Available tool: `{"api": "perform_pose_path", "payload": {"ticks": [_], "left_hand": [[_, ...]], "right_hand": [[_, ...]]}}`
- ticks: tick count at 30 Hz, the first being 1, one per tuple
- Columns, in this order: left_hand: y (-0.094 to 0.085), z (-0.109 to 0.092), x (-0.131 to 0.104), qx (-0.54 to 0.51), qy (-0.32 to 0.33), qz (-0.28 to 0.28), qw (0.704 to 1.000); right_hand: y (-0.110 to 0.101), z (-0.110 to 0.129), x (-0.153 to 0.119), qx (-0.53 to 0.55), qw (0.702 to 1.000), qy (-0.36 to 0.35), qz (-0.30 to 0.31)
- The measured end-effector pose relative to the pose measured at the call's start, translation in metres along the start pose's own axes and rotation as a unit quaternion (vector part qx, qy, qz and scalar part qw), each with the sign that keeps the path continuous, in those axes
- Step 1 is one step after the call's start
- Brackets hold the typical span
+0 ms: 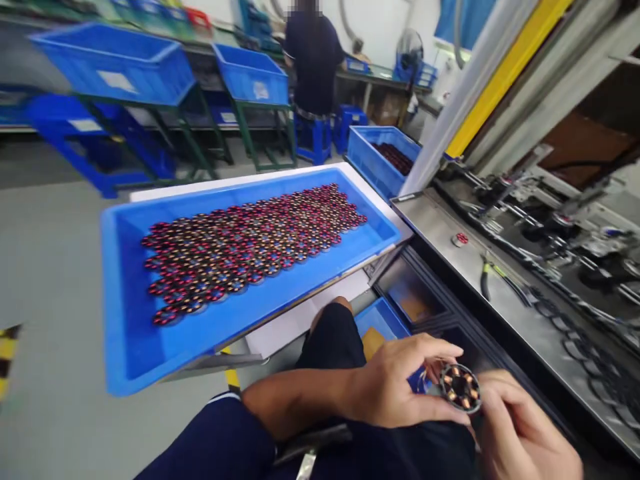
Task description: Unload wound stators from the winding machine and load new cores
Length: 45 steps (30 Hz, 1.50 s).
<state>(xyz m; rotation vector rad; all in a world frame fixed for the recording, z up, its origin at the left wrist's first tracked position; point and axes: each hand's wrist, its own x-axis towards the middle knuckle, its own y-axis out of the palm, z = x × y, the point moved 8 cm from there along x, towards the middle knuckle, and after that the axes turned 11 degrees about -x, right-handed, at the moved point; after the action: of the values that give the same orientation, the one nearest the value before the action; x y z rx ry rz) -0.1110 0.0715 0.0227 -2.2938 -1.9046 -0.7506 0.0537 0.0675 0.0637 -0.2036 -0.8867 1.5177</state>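
Note:
Over my lap, my left hand (407, 383) grips a small round motor stator (460, 388) with copper windings, thumb above and fingers below. Loose thin wires (424, 380) show between the left thumb and fingers. Closed at the stator's right edge is my right hand (525, 423), its thumb and fingertips pinched against the rim; whether a wire is also in that pinch is hidden. To the left, a shallow blue tray (240, 360) holds rows of many similar stators (250, 247), with red and copper-coloured windings.
At right, a metal bench (440, 227) carries one red-topped stator (460, 239), green-handled pliers (500, 273), a row of dark rings (575, 340) and machine fixtures (550, 220). A blue bin (370, 163) stands beyond the tray. Further back are blue crates (115, 67) and a seated person (315, 63).

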Motion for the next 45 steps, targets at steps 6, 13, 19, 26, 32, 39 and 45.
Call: {"api": "perform_pose_path", "payload": {"ticks": [6, 13, 19, 26, 32, 39, 45], "left_hand": [[0.013, -0.018, 0.001, 0.079, 0.069, 0.053, 0.993], [0.017, -0.016, 0.003, 0.054, 0.029, 0.069, 0.996], [0.024, -0.001, 0.003, -0.258, -0.04, 0.083, 0.962], [0.088, 0.037, -0.018, -0.425, -0.35, 0.331, 0.766], [0.068, 0.033, 0.003, -0.449, -0.213, 0.123, 0.859], [0.058, 0.033, 0.018, -0.486, -0.224, 0.01, 0.845], [0.107, 0.053, -0.011, -0.453, -0.376, 0.345, 0.731]], "right_hand": [[0.018, -0.031, -0.015, 0.165, 0.976, 0.134, 0.054], [0.013, -0.03, -0.013, 0.151, 0.981, 0.108, 0.063], [-0.02, 0.022, 0.001, -0.027, 0.991, -0.121, 0.049], [-0.038, 0.039, -0.001, -0.135, 0.94, -0.296, 0.107], [-0.052, 0.029, 0.003, -0.174, 0.962, -0.204, 0.046], [-0.052, 0.029, 0.005, -0.107, 0.982, -0.136, 0.07], [-0.054, 0.025, -0.001, -0.103, 0.977, -0.172, 0.078]]}}
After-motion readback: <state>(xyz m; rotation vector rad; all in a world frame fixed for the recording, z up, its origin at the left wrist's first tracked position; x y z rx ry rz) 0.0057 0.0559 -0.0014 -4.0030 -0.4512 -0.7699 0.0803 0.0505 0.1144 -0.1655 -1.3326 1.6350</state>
